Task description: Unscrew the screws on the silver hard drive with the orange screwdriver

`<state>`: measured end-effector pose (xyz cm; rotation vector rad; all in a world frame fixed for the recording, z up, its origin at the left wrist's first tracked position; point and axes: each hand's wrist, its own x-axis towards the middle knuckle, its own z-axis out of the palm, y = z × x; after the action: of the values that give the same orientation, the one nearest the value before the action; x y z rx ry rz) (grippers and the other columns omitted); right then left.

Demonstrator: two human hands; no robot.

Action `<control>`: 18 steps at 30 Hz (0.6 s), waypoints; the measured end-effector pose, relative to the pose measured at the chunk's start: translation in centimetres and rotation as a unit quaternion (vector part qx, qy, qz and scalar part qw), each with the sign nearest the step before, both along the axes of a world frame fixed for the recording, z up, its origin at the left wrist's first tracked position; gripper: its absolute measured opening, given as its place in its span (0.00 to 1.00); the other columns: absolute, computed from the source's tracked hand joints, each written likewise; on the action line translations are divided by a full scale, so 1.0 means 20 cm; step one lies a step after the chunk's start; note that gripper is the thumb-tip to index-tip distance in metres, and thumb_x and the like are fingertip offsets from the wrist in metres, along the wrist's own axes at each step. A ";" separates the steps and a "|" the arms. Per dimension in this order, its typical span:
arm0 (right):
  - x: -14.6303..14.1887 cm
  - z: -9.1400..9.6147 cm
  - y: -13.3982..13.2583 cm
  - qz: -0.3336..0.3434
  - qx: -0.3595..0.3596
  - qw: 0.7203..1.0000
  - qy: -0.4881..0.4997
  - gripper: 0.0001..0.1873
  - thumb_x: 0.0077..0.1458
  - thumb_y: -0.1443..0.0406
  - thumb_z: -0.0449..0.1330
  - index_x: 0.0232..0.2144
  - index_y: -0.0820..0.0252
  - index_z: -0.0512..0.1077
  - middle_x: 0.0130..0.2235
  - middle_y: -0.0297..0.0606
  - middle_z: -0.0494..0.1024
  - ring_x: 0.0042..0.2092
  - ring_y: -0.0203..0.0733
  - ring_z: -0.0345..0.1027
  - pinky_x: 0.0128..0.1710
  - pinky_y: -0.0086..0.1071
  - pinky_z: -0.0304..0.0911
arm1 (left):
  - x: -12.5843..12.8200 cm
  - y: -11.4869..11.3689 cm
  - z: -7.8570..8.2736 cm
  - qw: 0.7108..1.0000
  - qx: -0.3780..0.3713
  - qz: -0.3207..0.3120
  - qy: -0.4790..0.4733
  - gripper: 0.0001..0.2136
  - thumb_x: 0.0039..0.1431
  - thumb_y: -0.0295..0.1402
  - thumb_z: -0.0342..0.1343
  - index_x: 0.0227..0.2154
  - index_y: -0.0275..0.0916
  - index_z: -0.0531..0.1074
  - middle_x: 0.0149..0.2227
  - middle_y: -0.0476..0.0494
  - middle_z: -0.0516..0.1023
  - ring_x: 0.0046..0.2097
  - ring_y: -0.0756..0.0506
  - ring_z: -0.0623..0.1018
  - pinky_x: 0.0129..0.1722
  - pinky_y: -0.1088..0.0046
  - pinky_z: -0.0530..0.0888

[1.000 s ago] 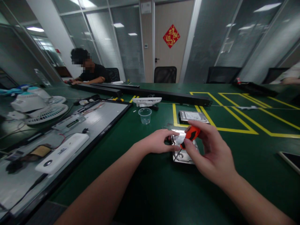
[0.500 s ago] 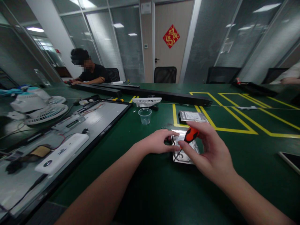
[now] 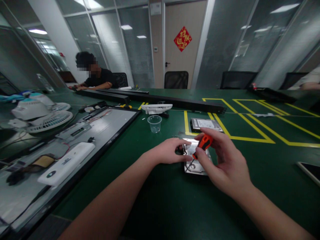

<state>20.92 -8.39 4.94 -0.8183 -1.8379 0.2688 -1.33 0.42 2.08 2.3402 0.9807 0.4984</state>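
Note:
A silver hard drive point(image 3: 195, 166) lies flat on the green table point(image 3: 160, 200) in front of me. My left hand point(image 3: 168, 150) rests on its left edge, fingers curled and pressing it down. My right hand point(image 3: 223, 163) is closed round a small screwdriver point(image 3: 203, 143) with an orange and black handle. Its thin shaft slants down and left, with the tip on the drive's top face. A second hard drive point(image 3: 205, 124) lies just beyond, on a yellow tape line.
A clear plastic cup point(image 3: 154, 123) and a white fan grille point(image 3: 157, 108) stand further back. At the left, a black-framed tray point(image 3: 120, 128) holds white fan parts. A long black bar point(image 3: 175, 101) crosses the table. Another person point(image 3: 93, 75) sits far left. A phone point(image 3: 310, 171) lies at the right edge.
My right hand has shifted slightly on the screwdriver handle, as in turning it, while the tip stays on the drive. My left hand has not moved.

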 end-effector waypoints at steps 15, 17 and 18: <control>0.00 0.01 0.03 -0.004 0.047 0.998 -0.032 0.32 0.68 0.67 0.71 0.70 0.44 0.70 0.58 0.43 0.79 0.57 0.54 0.77 0.55 0.50 0.77 | 0.00 -0.02 0.02 1.000 -0.012 -0.007 -0.016 0.25 0.66 0.52 0.71 0.57 0.42 0.82 0.57 0.35 0.84 0.52 0.35 0.83 0.56 0.57 0.78; 0.00 0.01 0.03 -0.009 0.049 0.998 -0.031 0.31 0.69 0.67 0.71 0.69 0.45 0.71 0.56 0.43 0.80 0.56 0.54 0.78 0.53 0.49 0.77 | 0.00 -0.02 0.03 1.000 -0.010 -0.007 -0.020 0.24 0.65 0.52 0.71 0.57 0.42 0.82 0.56 0.36 0.85 0.52 0.35 0.83 0.56 0.57 0.78; 0.00 0.01 0.03 -0.011 0.048 0.998 -0.030 0.30 0.69 0.67 0.71 0.69 0.44 0.71 0.55 0.43 0.80 0.55 0.55 0.78 0.52 0.49 0.77 | 0.00 -0.02 0.03 1.000 -0.007 -0.006 -0.022 0.24 0.65 0.51 0.72 0.57 0.42 0.82 0.55 0.36 0.85 0.53 0.35 0.83 0.57 0.58 0.78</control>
<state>20.91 -7.87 5.22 -0.7855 -1.8815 0.1417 -1.33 -0.04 2.69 2.3124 0.9452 0.5349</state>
